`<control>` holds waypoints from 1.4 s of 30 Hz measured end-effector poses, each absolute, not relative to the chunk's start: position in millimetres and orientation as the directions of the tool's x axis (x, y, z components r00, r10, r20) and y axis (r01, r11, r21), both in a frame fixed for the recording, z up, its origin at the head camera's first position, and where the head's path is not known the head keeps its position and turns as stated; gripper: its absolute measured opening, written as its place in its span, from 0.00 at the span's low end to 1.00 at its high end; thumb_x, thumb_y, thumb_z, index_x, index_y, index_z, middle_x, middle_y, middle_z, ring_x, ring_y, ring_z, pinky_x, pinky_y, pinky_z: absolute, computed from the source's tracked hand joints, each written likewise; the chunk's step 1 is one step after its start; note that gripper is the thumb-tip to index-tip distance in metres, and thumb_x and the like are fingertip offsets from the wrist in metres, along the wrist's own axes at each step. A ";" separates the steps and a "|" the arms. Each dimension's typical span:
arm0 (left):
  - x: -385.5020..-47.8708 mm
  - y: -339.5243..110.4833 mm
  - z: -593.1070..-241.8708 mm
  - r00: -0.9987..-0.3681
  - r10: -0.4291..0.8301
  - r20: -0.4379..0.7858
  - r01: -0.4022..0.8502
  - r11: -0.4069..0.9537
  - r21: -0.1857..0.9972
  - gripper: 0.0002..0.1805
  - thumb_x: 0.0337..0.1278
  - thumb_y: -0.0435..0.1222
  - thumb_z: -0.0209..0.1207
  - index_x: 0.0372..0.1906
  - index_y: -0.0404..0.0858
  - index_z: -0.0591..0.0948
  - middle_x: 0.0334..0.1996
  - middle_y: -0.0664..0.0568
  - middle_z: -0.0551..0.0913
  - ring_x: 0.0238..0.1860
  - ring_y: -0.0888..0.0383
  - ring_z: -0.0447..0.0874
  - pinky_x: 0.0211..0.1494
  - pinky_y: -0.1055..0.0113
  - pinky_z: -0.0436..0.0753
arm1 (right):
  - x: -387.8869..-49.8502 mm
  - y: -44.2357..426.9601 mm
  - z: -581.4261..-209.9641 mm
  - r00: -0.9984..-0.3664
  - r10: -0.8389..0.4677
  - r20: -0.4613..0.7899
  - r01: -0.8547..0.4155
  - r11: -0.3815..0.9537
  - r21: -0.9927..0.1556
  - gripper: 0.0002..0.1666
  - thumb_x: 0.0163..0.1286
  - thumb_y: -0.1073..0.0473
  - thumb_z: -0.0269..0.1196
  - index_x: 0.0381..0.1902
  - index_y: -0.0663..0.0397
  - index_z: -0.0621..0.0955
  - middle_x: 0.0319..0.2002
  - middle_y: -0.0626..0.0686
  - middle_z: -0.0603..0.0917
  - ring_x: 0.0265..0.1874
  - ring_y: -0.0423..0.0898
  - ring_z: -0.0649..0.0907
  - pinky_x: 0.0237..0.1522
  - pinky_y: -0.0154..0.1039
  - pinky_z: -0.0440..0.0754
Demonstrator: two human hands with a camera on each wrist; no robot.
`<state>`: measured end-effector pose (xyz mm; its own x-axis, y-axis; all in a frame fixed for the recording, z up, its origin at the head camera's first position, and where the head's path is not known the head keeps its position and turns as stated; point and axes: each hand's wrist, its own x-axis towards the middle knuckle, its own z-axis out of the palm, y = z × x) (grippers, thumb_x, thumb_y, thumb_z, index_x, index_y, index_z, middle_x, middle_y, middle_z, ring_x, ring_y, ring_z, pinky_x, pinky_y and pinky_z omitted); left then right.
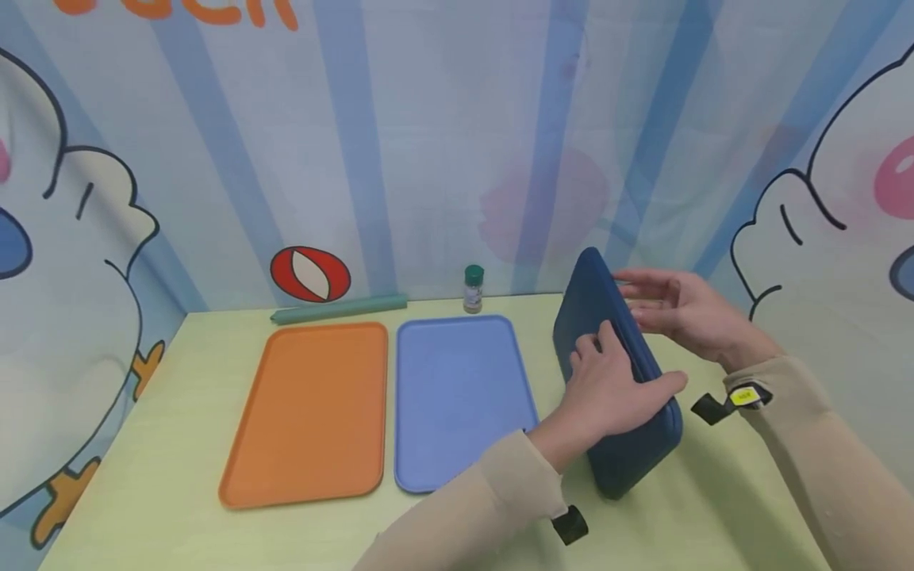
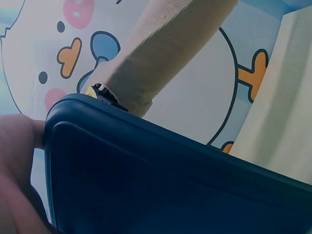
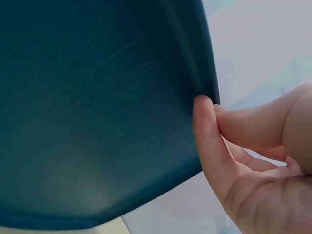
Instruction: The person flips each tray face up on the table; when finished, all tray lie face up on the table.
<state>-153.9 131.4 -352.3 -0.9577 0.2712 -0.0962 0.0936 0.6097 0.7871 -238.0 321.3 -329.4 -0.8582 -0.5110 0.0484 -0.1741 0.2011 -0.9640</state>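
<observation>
A dark blue tray [image 1: 628,464] with a thick raised rim is held up on its edge at the right of the table, tilted. My left hand [image 1: 607,392] grips its near upper edge, fingers on the left face and thumb over the rim. Toward the far upper corner, my right hand [image 1: 689,317] pinches the rim between thumb and finger, as the right wrist view shows on the scratched tray face [image 3: 97,122]. The left wrist view has the tray's other broad face [image 2: 170,185]. Whether several trays are stacked together I cannot tell.
An orange tray [image 1: 307,416] and a light blue tray [image 1: 460,396] lie side by side on the pale yellow table [image 1: 143,468]. Behind them are a long green stick-like thing [image 1: 343,308] and a small green-capped jar [image 1: 474,289]. A printed cloth backdrop [image 1: 443,143] rises behind.
</observation>
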 end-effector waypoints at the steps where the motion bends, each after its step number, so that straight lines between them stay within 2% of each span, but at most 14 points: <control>1: -153.0 129.8 -352.4 -0.957 0.273 -0.102 0.087 0.601 0.795 0.61 0.57 0.72 0.60 0.87 0.49 0.47 0.82 0.46 0.54 0.78 0.46 0.60 0.70 0.48 0.76 | -237.6 319.9 -329.1 -0.858 -0.512 0.047 -0.175 0.205 -0.963 0.37 0.81 0.68 0.58 0.82 0.66 0.58 0.65 0.45 0.79 0.60 0.41 0.85 0.56 0.38 0.86; 6: -151.8 122.2 -353.5 -0.949 0.291 -0.125 0.055 0.539 0.841 0.62 0.56 0.71 0.61 0.87 0.52 0.45 0.82 0.47 0.55 0.73 0.49 0.70 0.65 0.51 0.80 | -235.7 312.2 -327.4 -0.853 -0.519 0.049 -0.176 0.199 -0.964 0.37 0.80 0.69 0.59 0.81 0.66 0.60 0.65 0.49 0.79 0.59 0.43 0.86 0.55 0.40 0.86; 10: -151.6 117.3 -356.0 -0.945 0.306 -0.115 0.040 0.459 0.888 0.59 0.56 0.65 0.66 0.86 0.52 0.50 0.78 0.48 0.61 0.65 0.53 0.75 0.62 0.54 0.81 | -233.8 305.1 -325.8 -0.857 -0.515 0.034 -0.168 0.215 -0.962 0.37 0.79 0.69 0.59 0.81 0.66 0.61 0.63 0.51 0.80 0.57 0.45 0.86 0.54 0.41 0.87; 14: -151.5 113.3 -358.9 -0.942 0.321 -0.094 0.037 0.379 0.924 0.53 0.56 0.56 0.69 0.83 0.53 0.56 0.73 0.51 0.66 0.60 0.57 0.75 0.60 0.57 0.80 | -232.1 298.7 -325.4 -0.873 -0.487 0.013 -0.159 0.259 -0.953 0.37 0.79 0.69 0.60 0.80 0.66 0.62 0.63 0.52 0.80 0.57 0.47 0.87 0.54 0.41 0.87; 22: -153.7 108.5 -368.2 -0.940 0.338 -0.038 0.054 0.256 0.965 0.49 0.54 0.46 0.71 0.80 0.55 0.61 0.72 0.58 0.70 0.61 0.63 0.74 0.58 0.60 0.79 | -231.6 293.6 -326.9 -0.887 -0.462 -0.005 -0.146 0.291 -0.946 0.38 0.78 0.70 0.61 0.81 0.64 0.61 0.69 0.68 0.72 0.56 0.43 0.87 0.56 0.41 0.86; 25: -153.6 107.0 -372.0 -0.938 0.345 -0.041 0.032 0.201 0.979 0.49 0.54 0.43 0.72 0.80 0.56 0.61 0.71 0.59 0.72 0.54 0.63 0.80 0.52 0.61 0.82 | -231.6 292.4 -327.8 -0.892 -0.452 -0.015 -0.140 0.307 -0.942 0.39 0.77 0.70 0.62 0.81 0.63 0.61 0.67 0.67 0.72 0.55 0.42 0.86 0.56 0.43 0.86; 29: -152.6 105.4 -376.0 -0.939 0.335 -0.075 -0.014 0.179 0.984 0.50 0.54 0.43 0.73 0.80 0.61 0.60 0.71 0.59 0.73 0.46 0.62 0.83 0.47 0.61 0.83 | -231.1 290.5 -328.4 -0.897 -0.442 -0.022 -0.137 0.325 -0.936 0.40 0.77 0.69 0.62 0.82 0.62 0.61 0.65 0.65 0.73 0.54 0.42 0.86 0.55 0.43 0.87; 34: -151.0 103.0 -380.1 -0.938 0.328 -0.108 -0.067 0.133 0.989 0.52 0.54 0.42 0.74 0.80 0.63 0.59 0.72 0.59 0.73 0.44 0.63 0.83 0.43 0.61 0.83 | -230.5 288.8 -329.7 -0.894 -0.448 -0.020 -0.145 0.331 -0.933 0.41 0.77 0.69 0.62 0.83 0.61 0.59 0.65 0.66 0.71 0.53 0.41 0.85 0.54 0.39 0.86; 39: -149.5 100.6 -386.0 -0.934 0.336 -0.120 -0.117 0.029 0.993 0.54 0.53 0.36 0.75 0.81 0.60 0.59 0.73 0.57 0.71 0.49 0.63 0.85 0.42 0.63 0.85 | -230.3 286.4 -331.2 -0.892 -0.450 -0.032 -0.139 0.342 -0.929 0.41 0.77 0.69 0.62 0.82 0.60 0.60 0.65 0.67 0.70 0.52 0.43 0.83 0.55 0.38 0.86; 42: -149.2 99.0 -389.8 -0.931 0.342 -0.130 -0.146 -0.019 0.989 0.54 0.53 0.33 0.75 0.82 0.58 0.59 0.73 0.55 0.70 0.50 0.60 0.85 0.44 0.61 0.87 | -230.9 285.1 -333.7 -0.887 -0.459 -0.044 -0.140 0.359 -0.923 0.40 0.77 0.69 0.62 0.82 0.60 0.61 0.66 0.67 0.70 0.54 0.43 0.83 0.56 0.38 0.86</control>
<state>-149.2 99.0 -389.8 -0.9307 0.3418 -0.1303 -0.1455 -0.0192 0.9892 -230.9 285.1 -333.7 -0.8871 -0.4595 -0.0444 -0.1396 0.3589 -0.9229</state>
